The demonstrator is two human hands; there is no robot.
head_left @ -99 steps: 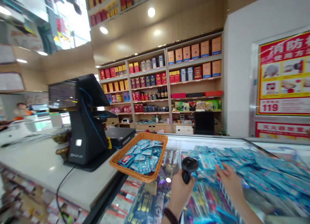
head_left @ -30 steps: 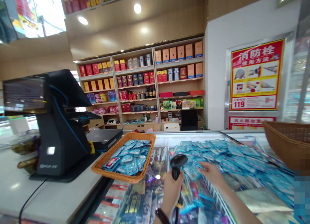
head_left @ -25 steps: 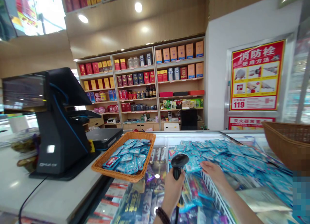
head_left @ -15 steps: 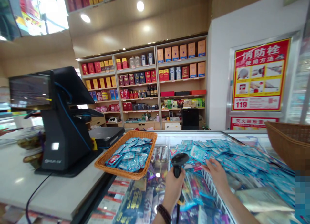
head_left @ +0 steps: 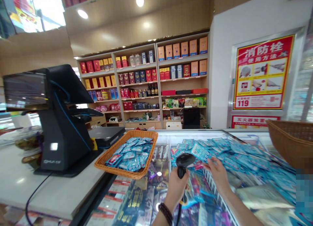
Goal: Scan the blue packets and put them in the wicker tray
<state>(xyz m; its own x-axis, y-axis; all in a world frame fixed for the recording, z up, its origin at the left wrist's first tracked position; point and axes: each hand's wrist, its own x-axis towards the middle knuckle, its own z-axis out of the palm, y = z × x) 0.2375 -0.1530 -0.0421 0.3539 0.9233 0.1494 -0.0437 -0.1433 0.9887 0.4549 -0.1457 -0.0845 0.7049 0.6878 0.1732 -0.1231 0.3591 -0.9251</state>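
A black handheld scanner (head_left: 185, 160) with a cable stands upright in my left hand (head_left: 177, 186), whose fingers wrap round its handle; a dark beaded bracelet is on that wrist. To the right, my right hand (head_left: 216, 170) pinches the lower edge of a blue packet (head_left: 200, 152). The scanner's head is tilted toward that packet. Many similar blue packets (head_left: 246, 157) lie piled behind and to the right of my right hand. An orange wicker basket (head_left: 100, 164) to the left holds more blue packets.
A black point-of-sale terminal (head_left: 63, 131) stands on the white counter (head_left: 61, 195) at the left. Beneath my hands, a glass-sided case holds colourful packages (head_left: 195, 187) and a white wire divider (head_left: 215, 187). A brown wicker basket (head_left: 290, 144) sits at the right.
The scanner and my left hand have moved slightly right, nearer the blue packet. My right hand stays at the packet. The whole view has shifted a little.
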